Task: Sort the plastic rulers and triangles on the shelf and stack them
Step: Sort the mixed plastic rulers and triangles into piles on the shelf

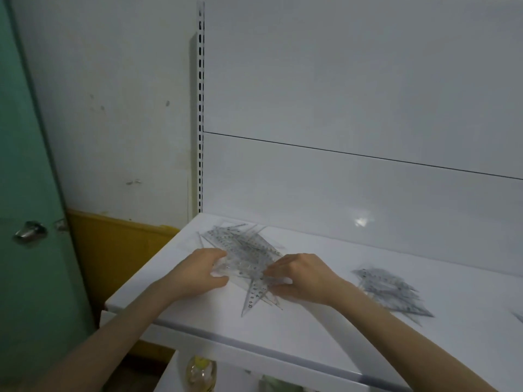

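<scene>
While left hand (202,271) and right hand (301,275) each grip one jumbled ruler pile (243,247), second pile (393,292) nearby

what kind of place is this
Probably a shop or stockroom: a white display shelf with a slotted upright post, piles of clear plastic rulers on it, and a bottle on the shelf below.

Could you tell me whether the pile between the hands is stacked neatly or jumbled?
Jumbled: the pile fans out, pieces at many angles.
</scene>
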The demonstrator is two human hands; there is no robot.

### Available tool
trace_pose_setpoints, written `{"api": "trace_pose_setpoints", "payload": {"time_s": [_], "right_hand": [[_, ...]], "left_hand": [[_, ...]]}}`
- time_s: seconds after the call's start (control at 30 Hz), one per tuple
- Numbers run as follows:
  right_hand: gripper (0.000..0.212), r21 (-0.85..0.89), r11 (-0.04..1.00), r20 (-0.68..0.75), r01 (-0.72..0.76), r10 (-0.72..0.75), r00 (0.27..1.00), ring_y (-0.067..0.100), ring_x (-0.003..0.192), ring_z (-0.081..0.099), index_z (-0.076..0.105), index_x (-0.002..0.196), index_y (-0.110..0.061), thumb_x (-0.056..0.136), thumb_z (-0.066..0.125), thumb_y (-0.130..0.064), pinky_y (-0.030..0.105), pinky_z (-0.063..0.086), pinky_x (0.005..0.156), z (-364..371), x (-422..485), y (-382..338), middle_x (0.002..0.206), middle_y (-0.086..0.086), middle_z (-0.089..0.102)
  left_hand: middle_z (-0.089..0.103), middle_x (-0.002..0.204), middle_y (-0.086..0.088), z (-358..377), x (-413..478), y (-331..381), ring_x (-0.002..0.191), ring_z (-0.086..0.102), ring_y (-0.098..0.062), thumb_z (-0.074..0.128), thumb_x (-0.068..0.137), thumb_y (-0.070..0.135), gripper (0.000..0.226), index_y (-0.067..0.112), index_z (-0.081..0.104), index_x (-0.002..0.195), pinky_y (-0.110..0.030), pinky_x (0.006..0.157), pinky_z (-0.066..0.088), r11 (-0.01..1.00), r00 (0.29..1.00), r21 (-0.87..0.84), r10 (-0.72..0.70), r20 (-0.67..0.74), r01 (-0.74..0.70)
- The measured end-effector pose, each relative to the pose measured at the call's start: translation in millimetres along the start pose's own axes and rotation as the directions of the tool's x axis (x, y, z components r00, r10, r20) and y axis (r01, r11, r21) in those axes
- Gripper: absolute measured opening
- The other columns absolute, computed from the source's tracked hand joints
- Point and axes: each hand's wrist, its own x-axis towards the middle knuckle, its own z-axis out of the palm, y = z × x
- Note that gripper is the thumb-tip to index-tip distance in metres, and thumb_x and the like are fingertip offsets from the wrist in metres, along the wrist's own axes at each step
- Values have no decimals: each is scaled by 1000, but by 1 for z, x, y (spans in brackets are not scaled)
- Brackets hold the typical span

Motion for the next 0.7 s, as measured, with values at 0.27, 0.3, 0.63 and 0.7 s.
{"api": "trace_pose_setpoints", "payload": {"time_s": [0.27, 0.3, 0.63, 0.7], "right_hand": [[27, -145, 988, -285, 49, -89, 954, 15, 65, 64, 71, 84, -26, 78, 46, -17, 23, 45, 42, -1, -21, -4, 75, -10, 69], [28, -140, 989, -305, 50, -91, 948, 13, 66, 65, 72, 86, -26, 76, 49, -15, 23, 46, 41, -2, -23, -4, 79, -12, 70], [17, 29, 999, -576, -31, 42, 817, 14, 79, 70, 74, 79, -15, 71, 66, -3, 30, 57, 57, -19, -56, 5, 91, -5, 75], [15, 41, 997, -629, -62, 74, 773, 16, 80, 70, 73, 82, -12, 75, 63, -3, 32, 57, 60, -23, -67, 9, 94, -2, 74]], "left_hand": [[64, 119, 0, -5, -1, 8, 107, 58, -17, 59, 87, 17, 31, 20, 64, 118, -32, 91, 49, 993, 997, 105, 63, -45, -58], [64, 120, 0, -5, -2, 9, 107, 58, -17, 58, 87, 15, 34, 20, 63, 120, -32, 91, 49, 993, 997, 105, 67, -49, -61], [64, 118, -8, -13, -10, 11, 96, 58, -18, 40, 97, 7, 31, 8, 61, 120, -20, 81, 40, 994, 975, 39, 106, -197, -100], [63, 96, -2, -16, -10, 17, 73, 52, -9, 38, 98, 8, 24, 11, 59, 110, -16, 65, 36, 990, 958, 21, 137, -251, -136]]}}
